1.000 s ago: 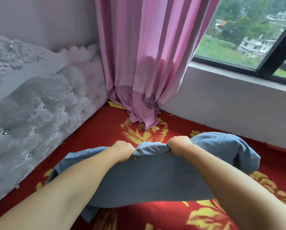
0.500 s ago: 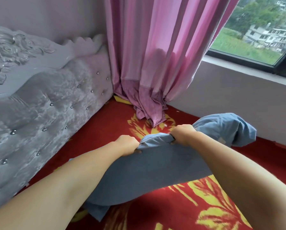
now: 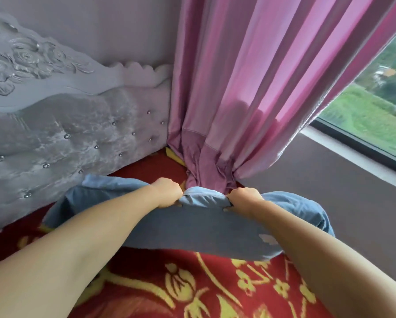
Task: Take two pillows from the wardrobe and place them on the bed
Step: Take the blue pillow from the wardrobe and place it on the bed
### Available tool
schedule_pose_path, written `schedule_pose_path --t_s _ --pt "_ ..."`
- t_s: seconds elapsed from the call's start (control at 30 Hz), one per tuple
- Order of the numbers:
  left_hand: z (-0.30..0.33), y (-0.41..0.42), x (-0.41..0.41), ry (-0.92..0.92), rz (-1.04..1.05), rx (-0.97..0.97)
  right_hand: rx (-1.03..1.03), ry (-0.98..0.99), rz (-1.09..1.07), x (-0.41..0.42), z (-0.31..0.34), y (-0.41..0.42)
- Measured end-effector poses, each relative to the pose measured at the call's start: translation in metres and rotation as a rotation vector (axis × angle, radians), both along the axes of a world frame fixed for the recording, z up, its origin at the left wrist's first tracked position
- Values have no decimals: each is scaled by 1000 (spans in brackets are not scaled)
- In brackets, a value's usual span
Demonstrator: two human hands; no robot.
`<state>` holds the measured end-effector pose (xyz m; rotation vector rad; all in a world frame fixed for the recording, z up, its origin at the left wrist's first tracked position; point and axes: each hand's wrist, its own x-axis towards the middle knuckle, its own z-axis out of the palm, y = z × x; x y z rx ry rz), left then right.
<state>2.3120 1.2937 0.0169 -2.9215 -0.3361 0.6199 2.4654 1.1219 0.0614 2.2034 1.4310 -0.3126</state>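
Observation:
A blue pillow (image 3: 192,228) is held out over the bed (image 3: 160,292), which is covered in a red spread with yellow flowers. My left hand (image 3: 168,191) grips the pillow's far top edge, left of the middle. My right hand (image 3: 245,198) grips the same edge a little further right. The pillow's left end lies close to the headboard and its right end sags near the wall. No second pillow is in view.
A grey tufted headboard (image 3: 61,138) with carved roses runs along the left. A pink curtain (image 3: 242,99) hangs into the corner and bunches on the bed just behind my hands. A dark wall and a window (image 3: 371,115) are on the right.
Both hands have carried the pillow further towards the corner by the headboard and curtain. The pillow now sits closer to the curtain's bunched hem.

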Motion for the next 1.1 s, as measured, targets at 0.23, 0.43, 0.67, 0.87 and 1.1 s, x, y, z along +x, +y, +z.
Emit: schedule_pose_path --t_s 0.23,0.43,0.67,0.87,1.1 --pt "8 43 12 -86 80 -14 96 -119 125 23 23 63" --pt "-4 128 23 -81 78 -102 53 -129 25 27 21 143" --pt "-4 196 23 -63 89 -189 -42 -18 -20 26 42 216" --pt "-7 234 15 -145 190 -298 -120 -2 103 39 51 275" --pt "11 242 47 -178 325 -394 -201 30 205 95 68 325"
